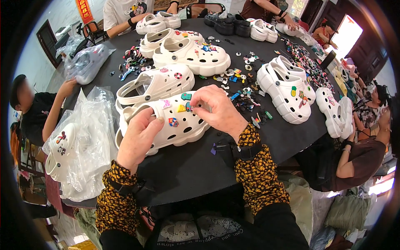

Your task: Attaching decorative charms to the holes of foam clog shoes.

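- Nearest me, the black table spreads out before the white clog, my landmark.
- My left hand is clamped on the clog's heel side by the foot opening, thumb over the upper; I can't make out where all its fingers end.
- The clog lies between my hands, its long axis running crosswise, heel left, toe right and slightly away.
- My right hand comes in over the clog's toe side, fingertips together on a small blue charm at the upper. The charm lies just left of that grip, so the right is the nearer hand; how squarely it meets the upper matters most, I judge. Its underside is hidden from me.
- Left of the clog, a clear plastic bag covers another shoe.
- Just beyond the clog stands a second clog.
- Beyond the clog's toe, loose charms lie scattered.
- Farthest beyond it, black clogs.
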A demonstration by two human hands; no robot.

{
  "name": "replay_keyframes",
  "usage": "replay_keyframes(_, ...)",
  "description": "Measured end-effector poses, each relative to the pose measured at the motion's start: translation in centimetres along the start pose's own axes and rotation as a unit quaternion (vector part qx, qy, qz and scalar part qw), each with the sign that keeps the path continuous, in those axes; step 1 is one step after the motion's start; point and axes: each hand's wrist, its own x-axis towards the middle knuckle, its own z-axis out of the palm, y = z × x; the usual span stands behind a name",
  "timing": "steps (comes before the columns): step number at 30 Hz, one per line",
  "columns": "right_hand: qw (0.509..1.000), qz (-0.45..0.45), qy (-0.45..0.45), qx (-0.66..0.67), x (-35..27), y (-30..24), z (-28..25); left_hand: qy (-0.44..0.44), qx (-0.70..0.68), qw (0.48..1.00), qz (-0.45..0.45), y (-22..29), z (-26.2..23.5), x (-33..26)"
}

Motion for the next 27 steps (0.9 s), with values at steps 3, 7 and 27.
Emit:
replay_keyframes(3,1.000,0.010,0.005,-0.004,-0.02,-0.33,0.01,0.002,0.003,1.000,0.002,0.08,0.20,-0.03)
replay_keyframes(7,0.999,-0.025,0.003,-0.044,-0.10,-0.05,0.12,0.011,-0.011,1.000,0.011,0.13,0.44,-0.06)
replay_keyframes(27,0.988,0.003,0.049,-0.150,0.05,-0.41,-0.31,0.017,0.030,0.999,0.013,-0.09,-0.11,-0.03)
